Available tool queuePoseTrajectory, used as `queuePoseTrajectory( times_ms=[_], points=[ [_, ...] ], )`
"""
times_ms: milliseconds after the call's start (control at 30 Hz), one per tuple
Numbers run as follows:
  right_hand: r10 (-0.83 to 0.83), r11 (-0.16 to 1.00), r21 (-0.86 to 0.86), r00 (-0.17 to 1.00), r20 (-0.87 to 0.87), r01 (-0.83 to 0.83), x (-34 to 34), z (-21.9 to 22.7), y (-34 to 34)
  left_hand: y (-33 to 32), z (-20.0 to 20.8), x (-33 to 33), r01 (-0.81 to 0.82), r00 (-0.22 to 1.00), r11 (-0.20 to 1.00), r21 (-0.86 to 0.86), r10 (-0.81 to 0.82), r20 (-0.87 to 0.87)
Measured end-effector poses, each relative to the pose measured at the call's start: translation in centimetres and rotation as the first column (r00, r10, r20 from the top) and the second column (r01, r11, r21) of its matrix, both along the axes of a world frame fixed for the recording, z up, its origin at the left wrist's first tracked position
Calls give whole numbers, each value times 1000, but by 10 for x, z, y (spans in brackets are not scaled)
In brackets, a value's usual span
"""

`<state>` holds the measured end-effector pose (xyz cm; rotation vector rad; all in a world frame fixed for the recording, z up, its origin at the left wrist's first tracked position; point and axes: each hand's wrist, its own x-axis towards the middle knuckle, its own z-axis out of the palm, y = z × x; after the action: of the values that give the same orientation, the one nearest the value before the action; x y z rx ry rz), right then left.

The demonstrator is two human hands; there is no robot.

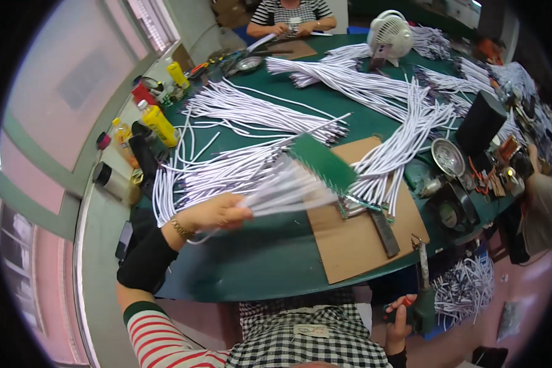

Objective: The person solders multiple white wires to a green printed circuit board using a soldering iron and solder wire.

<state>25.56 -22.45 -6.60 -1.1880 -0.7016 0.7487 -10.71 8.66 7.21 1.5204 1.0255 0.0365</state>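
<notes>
My left hand [218,213] is closed round a blurred, fanned bunch of white cables [288,190] above the near edge of the table. Their far ends reach toward a flat green circuit board [325,162]; blur hides whether they are joined to it. My right hand [398,322], low at the right below the table edge, is closed on the dark green handle of a soldering iron [424,270], whose metal barrel points upward. More white cables [389,159] fan onto a cardboard sheet [343,251], ending at a narrow green strip beside a dark metal bar [384,234].
Bundles of white cables [257,110] cover much of the green table [239,270]. Yellow bottles [159,124] stand along the left. A metal bowl [448,157], black box [481,122] and tools lie right. Behind are a white fan [391,37] and a co-worker's hands [292,29].
</notes>
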Motion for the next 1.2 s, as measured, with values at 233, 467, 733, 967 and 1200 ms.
queuePoseTrajectory(
  times_ms=[233, 467, 733, 967, 1200],
  points=[
    [9, 997, 73, 1000, 13, -10, -7, 4, 14, -16, -13, 8, 301, 939, -166, 939, 225, -261],
    [47, 998, 41, 995, -90, -44, -11, 9, 24, -72, -62, 17, 432, 890, 6, 902, 159, -428],
    [198, 975, 119, 977, -75, -189, -24, 8, 45, -109, -56, 31, 512, 826, 237, 826, 130, -549],
    [386, 909, 223, 914, -127, -353, -51, 29, 80, -146, -53, 46, 436, 849, 409, 801, 107, -517],
    [423, 899, 285, 831, -361, -334, -70, 28, 110, -129, -59, 50, 339, 941, 392, 855, -115, -320]
  ],
)
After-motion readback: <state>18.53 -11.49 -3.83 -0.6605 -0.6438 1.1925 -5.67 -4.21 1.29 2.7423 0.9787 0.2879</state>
